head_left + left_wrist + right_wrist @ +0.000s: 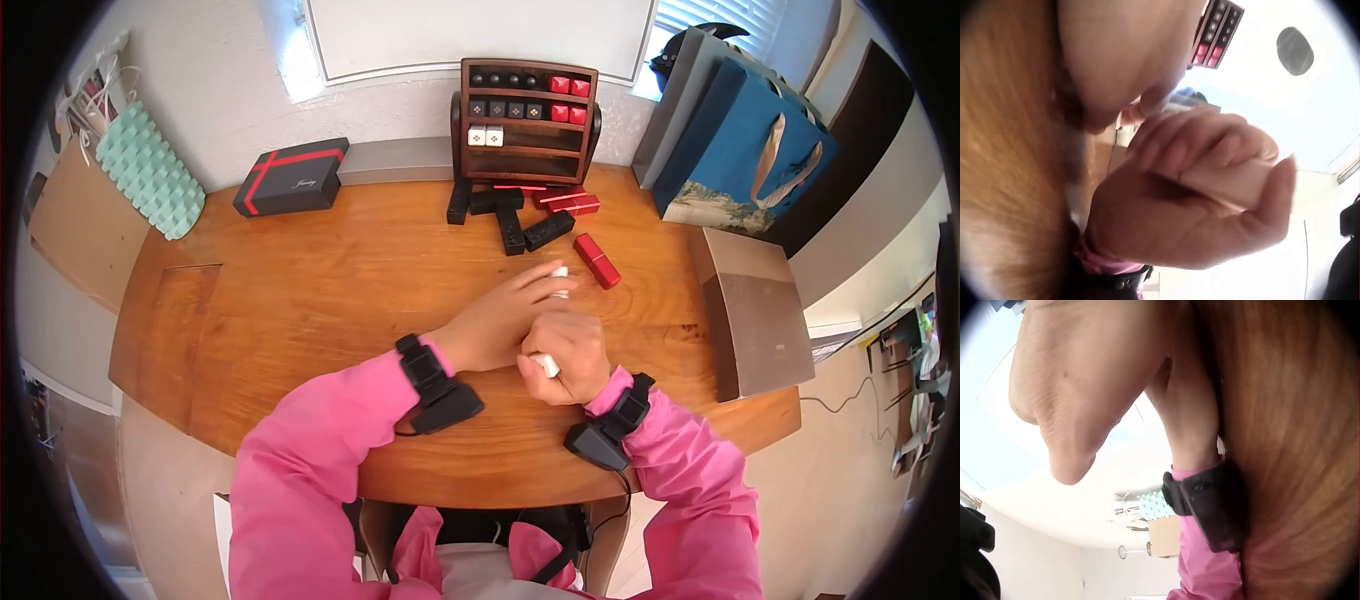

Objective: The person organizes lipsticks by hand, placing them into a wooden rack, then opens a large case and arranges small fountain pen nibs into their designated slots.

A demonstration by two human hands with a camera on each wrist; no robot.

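Observation:
My right hand (pixel 570 352) is curled round a white lipstick tube (pixel 545 366). In the left wrist view the tube (pixel 1232 181) lies across the palm under the bent fingers, one end near the thumb. Just beyond it, my left hand (pixel 505 315) reaches low over the table, its fingertips pinching a second white tube (pixel 560 281), partly covered by the fingers. A red lipstick tube (pixel 597 261) lies to the right of those fingertips. Behind the hands stands a dark wooden rack (pixel 525 153) holding black, red and white tubes in rows.
Several black tubes (pixel 511 230) and red tubes (pixel 575 204) lie loose before the rack. A black gift box (pixel 290 178) with red ribbon sits at the back left. On the right are a brown box (pixel 755 315) and a blue paper bag (pixel 740 140) on the wooden table (pixel 300 270).

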